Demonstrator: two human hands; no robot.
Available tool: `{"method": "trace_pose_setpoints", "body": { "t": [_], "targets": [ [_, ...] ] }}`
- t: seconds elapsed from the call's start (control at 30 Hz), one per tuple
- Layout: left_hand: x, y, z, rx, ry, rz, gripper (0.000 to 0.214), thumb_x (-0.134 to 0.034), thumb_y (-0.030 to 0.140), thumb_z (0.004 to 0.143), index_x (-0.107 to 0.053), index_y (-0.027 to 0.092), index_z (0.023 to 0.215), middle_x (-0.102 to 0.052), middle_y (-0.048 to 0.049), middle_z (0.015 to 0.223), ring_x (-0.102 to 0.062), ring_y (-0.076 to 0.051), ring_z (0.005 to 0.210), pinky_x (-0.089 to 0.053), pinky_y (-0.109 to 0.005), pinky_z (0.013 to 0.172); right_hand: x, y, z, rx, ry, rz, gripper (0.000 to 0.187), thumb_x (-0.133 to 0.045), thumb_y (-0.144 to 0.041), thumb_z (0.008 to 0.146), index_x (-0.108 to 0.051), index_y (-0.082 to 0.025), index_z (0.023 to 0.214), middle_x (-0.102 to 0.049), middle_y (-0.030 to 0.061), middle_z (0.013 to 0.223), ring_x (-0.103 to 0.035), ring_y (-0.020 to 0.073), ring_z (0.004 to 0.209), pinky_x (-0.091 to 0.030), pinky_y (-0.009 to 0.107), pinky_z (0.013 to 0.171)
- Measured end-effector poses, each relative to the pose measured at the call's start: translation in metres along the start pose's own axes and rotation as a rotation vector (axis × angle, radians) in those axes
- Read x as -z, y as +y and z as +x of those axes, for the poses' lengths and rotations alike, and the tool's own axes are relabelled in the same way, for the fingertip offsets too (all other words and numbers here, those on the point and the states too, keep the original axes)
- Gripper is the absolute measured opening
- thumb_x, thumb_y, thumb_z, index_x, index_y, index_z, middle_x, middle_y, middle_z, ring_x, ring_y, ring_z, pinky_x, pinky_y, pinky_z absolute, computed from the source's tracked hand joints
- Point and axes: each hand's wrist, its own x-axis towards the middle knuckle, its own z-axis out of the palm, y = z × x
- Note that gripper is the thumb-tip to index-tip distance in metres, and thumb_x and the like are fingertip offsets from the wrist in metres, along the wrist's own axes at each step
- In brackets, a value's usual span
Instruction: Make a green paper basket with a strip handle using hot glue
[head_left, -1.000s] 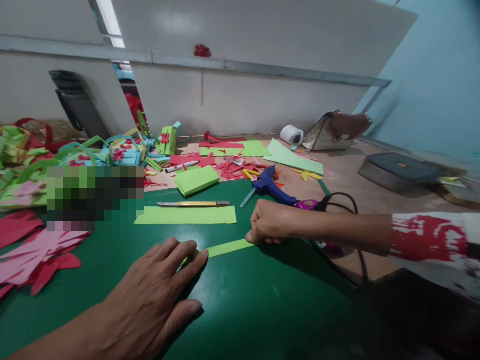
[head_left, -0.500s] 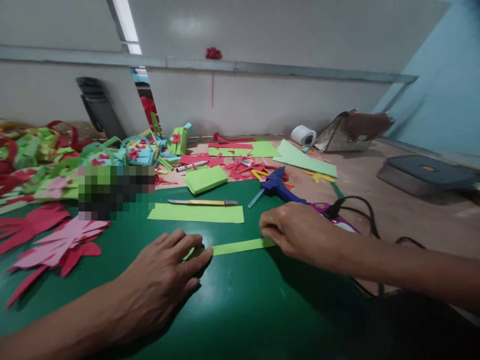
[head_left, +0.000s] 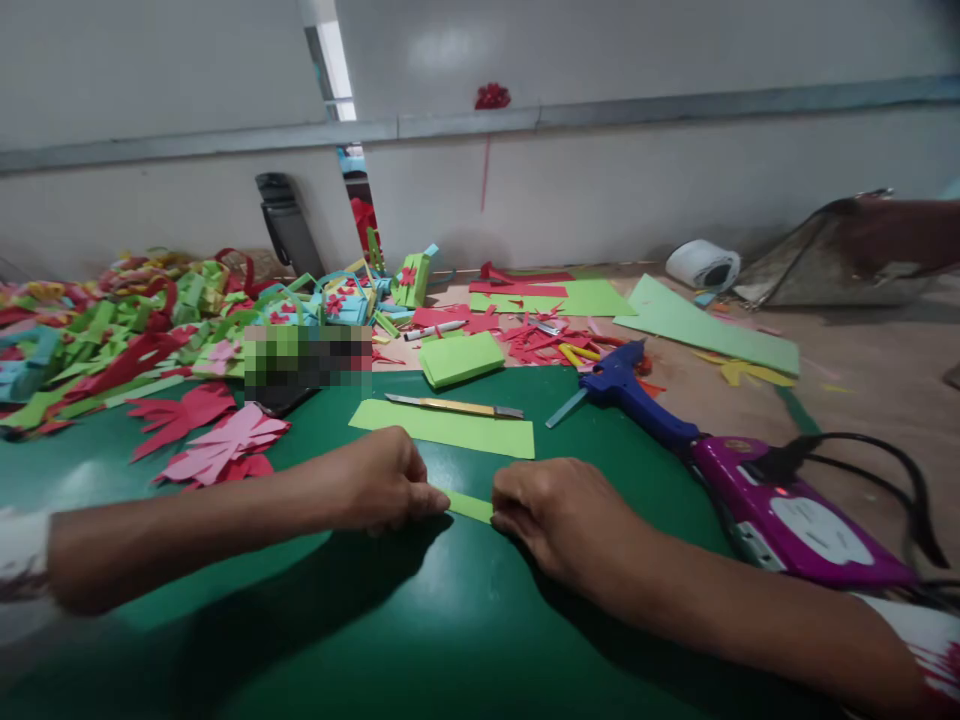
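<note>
My left hand [head_left: 382,480] and right hand [head_left: 559,515] meet near the middle of the green mat [head_left: 465,640], both low on its surface. Between them lies a narrow green strip [head_left: 469,506], flat on the mat, only a short piece of it showing. My left fingers are curled in tight, thumb and forefinger nipping the strip's left end. My right fingers are bent down over its right end, closed on it, though I cannot tell whether they pinch it or only press it to the mat. Farther up the mat, just past my hands, a wider green paper [head_left: 450,428] lies flat, and beyond that a craft knife [head_left: 454,405] lies alongside it. At the mat's far edge sits a folded green stack [head_left: 461,358]. A blue glue gun [head_left: 630,390] lies across the mat's far right corner, and a purple power strip [head_left: 787,515] rests at the mat's right edge. Pink and red cutouts [head_left: 217,445] are spread on the mat's left part.
</note>
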Motion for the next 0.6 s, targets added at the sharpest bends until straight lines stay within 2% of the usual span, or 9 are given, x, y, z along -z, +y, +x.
{"method": "trace_pose_setpoints", "body": {
  "t": [0.17, 0.33, 0.6],
  "targets": [
    [0.004, 0.007, 0.021, 0.088, -0.109, 0.019, 0.038, -0.066, 0.044, 0.067, -0.053, 0.015, 0.046, -0.049, 0.0023, 0.038, -0.044, -0.01, 0.032, -0.036, -0.021, 0.033, -0.008, -0.001, -0.002, 0.047, 0.025, -0.028, 0.013, -0.054, -0.011, 0.077, -0.051, -0.018, 0.066, -0.053, -0.0021, 0.063, -0.03, 0.0097, 0.054, -0.014, 0.027, 0.051],
    [0.009, 0.006, 0.025, 0.12, -0.173, -0.02, 0.035, -0.068, 0.043, 0.066, -0.057, 0.014, 0.048, -0.054, 0.0003, 0.044, -0.047, -0.01, 0.034, -0.035, -0.02, 0.033, -0.006, -0.001, -0.003, 0.061, 0.016, -0.04, 0.016, -0.052, -0.009, 0.078, -0.047, -0.018, 0.065, -0.048, -0.0036, 0.062, -0.03, 0.009, 0.054, -0.014, 0.027, 0.051],
    [0.018, -0.009, 0.02, 0.146, -0.147, -0.049, 0.035, -0.07, 0.043, 0.064, -0.059, 0.014, 0.049, -0.055, 0.0003, 0.043, -0.047, -0.01, 0.035, -0.035, -0.02, 0.033, -0.009, 0.002, -0.005, 0.063, 0.036, -0.064, 0.018, -0.05, -0.015, 0.082, -0.045, -0.019, 0.065, -0.049, -0.0036, 0.062, -0.033, 0.0092, 0.053, -0.014, 0.027, 0.051]
  ]
}}
